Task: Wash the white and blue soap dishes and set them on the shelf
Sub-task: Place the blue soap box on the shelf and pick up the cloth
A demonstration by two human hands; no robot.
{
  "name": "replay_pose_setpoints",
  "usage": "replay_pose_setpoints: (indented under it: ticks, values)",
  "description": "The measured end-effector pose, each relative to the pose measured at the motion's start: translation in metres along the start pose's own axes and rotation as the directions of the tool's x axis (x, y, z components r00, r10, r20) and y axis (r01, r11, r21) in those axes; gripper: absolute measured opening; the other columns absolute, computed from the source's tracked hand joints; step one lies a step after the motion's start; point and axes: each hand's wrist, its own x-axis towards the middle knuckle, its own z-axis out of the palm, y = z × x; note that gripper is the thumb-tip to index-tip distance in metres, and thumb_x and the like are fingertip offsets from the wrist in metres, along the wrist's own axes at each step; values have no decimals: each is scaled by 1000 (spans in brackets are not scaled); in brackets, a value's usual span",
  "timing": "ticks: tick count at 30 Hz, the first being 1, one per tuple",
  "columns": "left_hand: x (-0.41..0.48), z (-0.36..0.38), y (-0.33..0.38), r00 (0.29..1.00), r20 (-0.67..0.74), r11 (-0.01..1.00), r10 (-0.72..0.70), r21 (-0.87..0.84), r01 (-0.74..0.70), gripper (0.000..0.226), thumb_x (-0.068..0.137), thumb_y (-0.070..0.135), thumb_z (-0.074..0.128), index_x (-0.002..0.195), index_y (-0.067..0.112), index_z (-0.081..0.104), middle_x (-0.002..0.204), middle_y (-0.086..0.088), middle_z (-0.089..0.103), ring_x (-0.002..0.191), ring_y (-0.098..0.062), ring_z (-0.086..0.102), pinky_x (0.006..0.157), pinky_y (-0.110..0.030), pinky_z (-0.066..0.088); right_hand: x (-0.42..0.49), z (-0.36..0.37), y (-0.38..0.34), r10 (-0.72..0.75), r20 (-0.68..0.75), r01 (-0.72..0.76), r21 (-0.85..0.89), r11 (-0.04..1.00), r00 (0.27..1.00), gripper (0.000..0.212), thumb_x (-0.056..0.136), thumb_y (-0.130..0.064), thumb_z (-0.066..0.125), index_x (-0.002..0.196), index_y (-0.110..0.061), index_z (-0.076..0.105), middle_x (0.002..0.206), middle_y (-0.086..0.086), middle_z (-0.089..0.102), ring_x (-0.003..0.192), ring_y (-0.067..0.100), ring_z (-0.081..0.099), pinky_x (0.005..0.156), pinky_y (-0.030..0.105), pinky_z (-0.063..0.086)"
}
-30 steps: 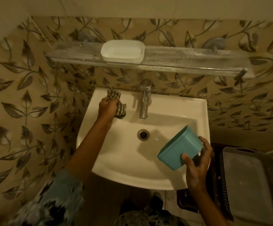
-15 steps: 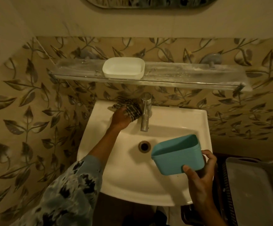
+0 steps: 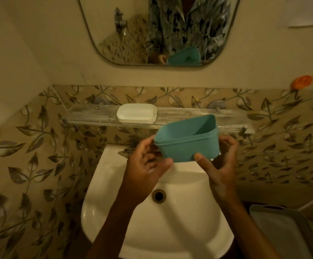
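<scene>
The blue soap dish (image 3: 188, 142) is held up in front of the shelf, above the back of the sink, tilted with its opening facing up and away. My left hand (image 3: 146, 165) grips its left end and my right hand (image 3: 219, 163) grips its right end, thumb on the front wall. The white soap dish (image 3: 136, 113) rests upright on the glass shelf (image 3: 88, 118), to the left of the blue one. The tap is hidden behind my hands and the blue dish.
A white sink (image 3: 170, 230) with a drain (image 3: 159, 195) lies below my hands. A checked cloth (image 3: 131, 147) lies on the sink's back ledge. A mirror (image 3: 133, 34) hangs above the shelf. A grey plastic bin (image 3: 282, 234) stands at the lower right.
My left hand let go of the checked cloth on the sink ledge and took the blue dish's left end. Both hands raised the dish toward the shelf. The view tilted up.
</scene>
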Motion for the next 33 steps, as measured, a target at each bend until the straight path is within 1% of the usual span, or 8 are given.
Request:
replay_pose_setpoints:
  ticks: [4,7,12,16,19,25,29,33]
  values:
    - [39,0,38,977,-153,977,151,171,-124,51,75,19,76,116,39,52,108,14,65,100,1,64,75,-18,55,46,-2,-15,-33,67,51,-296,954,997,66,61,-43,82,113,-55,43,127,-21,53,118,1,53,91,24,49]
    - [71,5,52,967,-151,944,206,291,-156,51,75,17,77,120,24,54,113,6,65,100,-6,64,80,-26,57,80,-8,-24,-59,71,85,-448,890,996,64,61,-35,86,112,-41,47,109,-25,58,105,-7,56,84,16,46]
    - [109,17,54,962,-136,874,236,463,-149,43,76,15,75,117,15,60,109,-1,69,89,-8,66,65,-8,52,114,-8,-28,-47,75,77,-478,875,996,59,64,-17,88,111,-24,55,101,-14,63,89,-5,62,69,8,49]
    - [122,15,45,952,-77,704,295,692,-162,37,76,19,72,112,17,66,102,0,72,90,-17,64,78,-34,55,127,-6,-22,-20,111,77,-528,846,994,56,69,-12,84,120,-11,60,106,-5,65,88,2,63,73,10,49]
    - [124,12,39,947,-50,619,317,768,-167,36,76,22,72,111,20,68,100,0,72,90,-16,63,79,-37,54,130,-4,-13,11,139,68,-547,834,990,53,70,-9,83,119,-9,62,100,-7,64,83,-4,60,74,11,52]
    - [128,10,29,969,-98,535,227,844,-40,40,77,26,73,115,18,66,108,-4,69,102,-21,59,87,-43,50,132,-3,5,45,158,68,-643,763,986,56,68,-17,85,120,-10,63,112,3,70,93,10,63,73,17,51]
    - [129,10,25,974,-92,461,206,887,-13,39,79,25,71,116,17,64,112,-7,67,110,-25,54,93,-44,46,127,-1,8,25,187,110,-677,727,982,59,68,-18,85,122,-13,63,112,1,70,79,-7,57,57,2,40]
    - [128,9,23,973,-86,448,213,894,-19,39,80,22,69,118,15,63,115,-9,66,113,-27,52,94,-38,42,125,-1,10,-14,220,163,-679,716,975,59,69,-14,84,123,-10,62,112,4,71,75,-22,53,60,-9,34]
